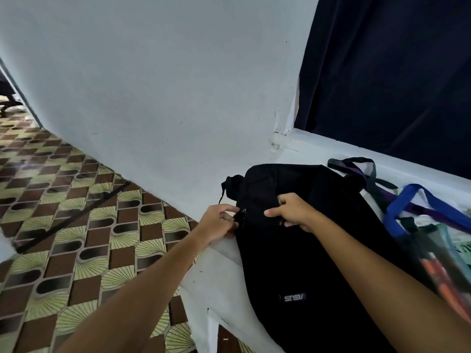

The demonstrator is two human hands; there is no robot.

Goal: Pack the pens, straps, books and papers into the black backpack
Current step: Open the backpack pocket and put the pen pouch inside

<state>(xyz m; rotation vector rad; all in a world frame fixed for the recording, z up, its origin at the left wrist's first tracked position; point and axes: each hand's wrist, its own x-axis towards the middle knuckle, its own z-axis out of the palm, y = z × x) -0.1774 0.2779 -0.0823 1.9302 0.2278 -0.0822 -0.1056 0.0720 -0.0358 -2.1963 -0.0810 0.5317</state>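
At 9 o'clock we see the patterned floor (76, 225). Near the middle, our left hand (219, 221) pinches the zip pull (243, 215) on the backpack's left edge. The black backpack (305, 250) lies flat on the white ledge (216, 284), from the middle down to 5 o'clock. Our right hand (295, 212) grips a fold of the bag's cloth near its top. At 3 o'clock lie the straps (407, 200), touching the bag's far side. Below them is a clear pouch (438, 253); we cannot tell what is inside.
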